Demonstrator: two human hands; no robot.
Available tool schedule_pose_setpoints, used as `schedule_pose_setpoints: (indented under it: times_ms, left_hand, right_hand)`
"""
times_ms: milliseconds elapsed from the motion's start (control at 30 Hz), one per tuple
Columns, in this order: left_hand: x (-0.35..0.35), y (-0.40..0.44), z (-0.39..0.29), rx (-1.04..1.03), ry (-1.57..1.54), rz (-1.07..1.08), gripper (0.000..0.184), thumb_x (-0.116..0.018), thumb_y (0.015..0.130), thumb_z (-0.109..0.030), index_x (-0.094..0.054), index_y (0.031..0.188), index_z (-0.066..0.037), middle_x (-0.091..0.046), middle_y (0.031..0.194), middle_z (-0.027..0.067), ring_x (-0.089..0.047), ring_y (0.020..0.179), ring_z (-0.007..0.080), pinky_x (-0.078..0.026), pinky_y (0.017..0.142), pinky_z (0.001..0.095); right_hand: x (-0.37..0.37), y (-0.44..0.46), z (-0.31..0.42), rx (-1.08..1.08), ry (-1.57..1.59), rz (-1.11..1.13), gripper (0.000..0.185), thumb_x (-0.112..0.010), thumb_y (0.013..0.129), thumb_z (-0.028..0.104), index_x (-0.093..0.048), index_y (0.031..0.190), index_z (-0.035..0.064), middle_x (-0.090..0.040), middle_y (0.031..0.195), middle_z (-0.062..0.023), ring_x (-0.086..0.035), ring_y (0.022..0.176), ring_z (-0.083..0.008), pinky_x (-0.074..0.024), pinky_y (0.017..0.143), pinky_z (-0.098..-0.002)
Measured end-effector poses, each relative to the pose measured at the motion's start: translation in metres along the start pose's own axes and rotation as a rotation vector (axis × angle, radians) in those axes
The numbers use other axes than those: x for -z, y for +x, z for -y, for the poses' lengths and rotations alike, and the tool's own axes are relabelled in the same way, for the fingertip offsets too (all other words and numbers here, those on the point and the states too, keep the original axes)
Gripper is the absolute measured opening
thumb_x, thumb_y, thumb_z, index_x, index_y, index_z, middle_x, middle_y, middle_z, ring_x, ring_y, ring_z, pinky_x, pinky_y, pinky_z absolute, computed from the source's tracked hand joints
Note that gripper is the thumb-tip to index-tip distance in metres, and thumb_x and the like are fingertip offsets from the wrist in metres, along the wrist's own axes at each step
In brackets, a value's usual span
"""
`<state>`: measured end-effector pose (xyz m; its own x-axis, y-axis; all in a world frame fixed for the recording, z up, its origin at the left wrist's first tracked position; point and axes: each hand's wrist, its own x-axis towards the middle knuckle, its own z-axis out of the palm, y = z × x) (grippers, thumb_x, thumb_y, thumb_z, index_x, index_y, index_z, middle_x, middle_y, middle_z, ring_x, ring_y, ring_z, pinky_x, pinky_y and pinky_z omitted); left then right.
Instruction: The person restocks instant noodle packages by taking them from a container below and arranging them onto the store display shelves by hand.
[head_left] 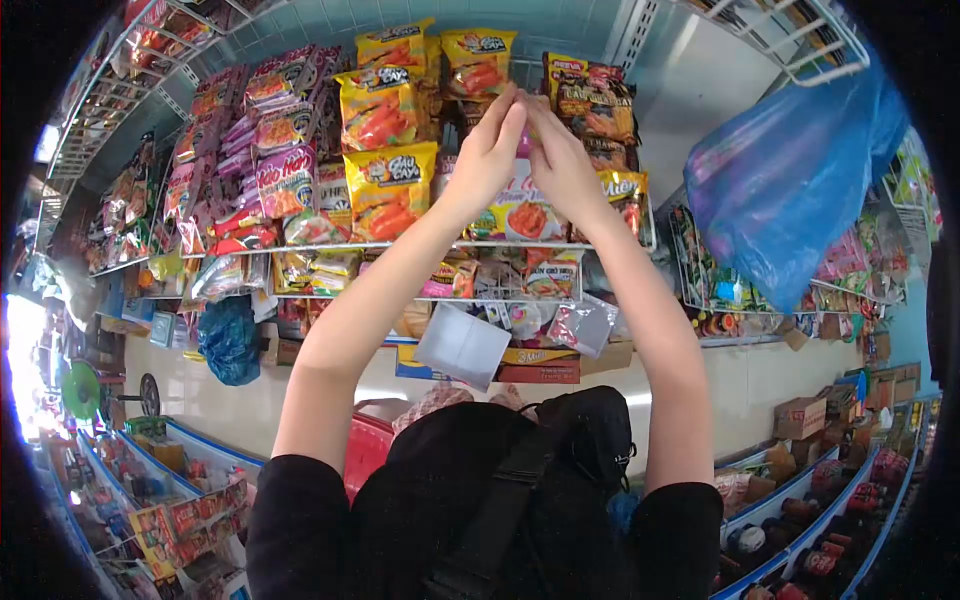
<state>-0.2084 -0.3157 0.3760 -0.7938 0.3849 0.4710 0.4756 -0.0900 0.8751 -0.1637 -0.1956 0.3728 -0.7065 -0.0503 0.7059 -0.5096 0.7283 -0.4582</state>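
Observation:
Both arms reach up to the middle of the noodle shelf. My left hand [487,150] and my right hand [555,150] come together at the fingertips, with the fingers of each pressed together. A small purple patch shows between the palms, but what they hold there is mostly hidden. Just above the fingertips stands a yellow noodle pack [479,62]. Below the hands lies a white and yellow pack with a red noodle picture [527,218]. Yellow packs [388,190] are stacked left of my left hand, and dark packs [597,108] right of my right hand.
Pink packs [285,180] fill the shelf's left part. A blue plastic bag [790,190] hangs at the right beside a wire basket [845,60]. Below the shelf are an open white box [462,343] and a dark blue bag [229,340]. A red stool [368,450] is near my body.

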Motion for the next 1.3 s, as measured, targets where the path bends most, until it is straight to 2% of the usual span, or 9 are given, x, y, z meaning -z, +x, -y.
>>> schedule_pose_setpoints:
  times_ms: [100,233,433,800,867,967,1033,1200,1300]
  left_hand:
    - [-0.001,-0.033,-0.015,-0.071,0.209,0.147,0.044,-0.047,0.092,-0.023,-0.041,0.129,0.001,-0.050,0.125,0.0182,-0.045,0.119,0.0225,-0.030,0.100,0.0286]
    - [0.008,-0.077,0.008,-0.435,0.723,0.140,0.035,-0.056,0.081,-0.009,-0.053,0.115,-0.003,-0.054,0.113,0.0170,-0.051,0.106,0.0337,-0.035,0.096,0.0437]
    - [0.022,-0.118,0.040,-0.397,1.037,0.068,0.035,-0.054,0.080,-0.009,-0.051,0.114,-0.005,-0.048,0.117,0.0129,-0.045,0.112,0.0293,-0.030,0.100,0.0487]
    - [0.031,-0.154,0.060,-0.304,1.017,0.164,0.053,-0.052,0.082,-0.009,-0.036,0.133,-0.011,-0.034,0.135,0.0157,-0.031,0.126,0.0342,-0.025,0.103,0.0513]
    - [0.026,-0.170,0.057,-0.285,0.993,0.091,0.053,-0.052,0.081,-0.007,-0.037,0.132,-0.011,-0.032,0.136,0.0165,-0.031,0.126,0.0346,-0.025,0.103,0.0515]
    - [0.013,-0.207,0.068,-0.332,0.741,-0.030,0.054,-0.055,0.075,-0.001,-0.040,0.126,-0.007,-0.041,0.123,0.0174,-0.040,0.114,0.0361,-0.028,0.100,0.0496]
    - [0.002,-0.234,0.088,-0.307,0.744,0.153,0.050,-0.055,0.071,0.001,-0.044,0.120,-0.005,-0.047,0.114,0.0160,-0.042,0.110,0.0358,-0.031,0.098,0.0465]
    - [-0.042,-0.227,0.133,-0.175,0.822,0.387,0.068,-0.056,0.071,-0.005,-0.029,0.133,-0.005,-0.037,0.127,0.0185,-0.037,0.116,0.0379,-0.029,0.101,0.0455]
    - [-0.078,-0.192,0.177,0.146,0.725,0.476,0.069,-0.059,0.071,-0.012,-0.028,0.133,-0.002,-0.034,0.129,0.0228,-0.033,0.120,0.0423,-0.031,0.100,0.0465]
  right_hand:
    - [0.020,-0.035,0.002,0.060,-0.059,0.036,0.051,-0.044,0.072,-0.007,-0.045,0.122,0.0006,-0.045,0.127,-0.0173,-0.044,0.116,-0.0335,-0.0363,0.098,-0.0388]
    - [0.043,-0.091,0.006,0.041,-0.207,0.087,0.048,-0.048,0.073,-0.004,-0.049,0.120,0.0045,-0.049,0.121,-0.0128,-0.046,0.111,-0.0318,-0.0363,0.096,-0.0422]
    - [0.054,-0.152,-0.015,-0.015,-0.423,0.040,0.049,-0.049,0.073,-0.003,-0.048,0.121,0.0069,-0.046,0.123,-0.0112,-0.044,0.113,-0.0307,-0.0356,0.096,-0.0415]
    - [0.050,-0.181,-0.025,-0.070,-0.566,0.204,0.060,-0.050,0.072,-0.001,-0.034,0.131,0.0021,-0.026,0.141,-0.0148,-0.023,0.131,-0.0321,-0.0218,0.108,-0.0422]
    - [0.051,-0.194,-0.014,-0.103,-0.585,0.118,0.056,-0.052,0.073,0.000,-0.039,0.127,0.0014,-0.029,0.139,-0.0161,-0.026,0.130,-0.0295,-0.0217,0.108,-0.0418]
    - [0.051,-0.234,-0.006,-0.194,-0.443,-0.119,0.051,-0.051,0.068,-0.002,-0.046,0.118,0.0046,-0.045,0.119,-0.0167,-0.042,0.112,-0.0351,-0.0345,0.095,-0.0437]
    - [0.045,-0.263,-0.019,-0.324,-0.408,-0.098,0.042,-0.051,0.067,-0.003,-0.049,0.108,0.0043,-0.048,0.102,-0.0165,-0.046,0.098,-0.0364,-0.0385,0.085,-0.0443]
    - [0.019,-0.289,-0.105,-0.560,-0.283,-0.070,0.035,-0.051,0.070,-0.002,-0.050,0.105,0.0038,-0.048,0.098,-0.0188,-0.048,0.092,-0.0380,-0.0413,0.080,-0.0455]
    - [-0.016,-0.284,-0.174,-0.645,-0.160,-0.112,0.030,-0.052,0.073,0.002,-0.055,0.103,0.0008,-0.055,0.100,-0.0254,-0.051,0.095,-0.0417,-0.0418,0.084,-0.0444]
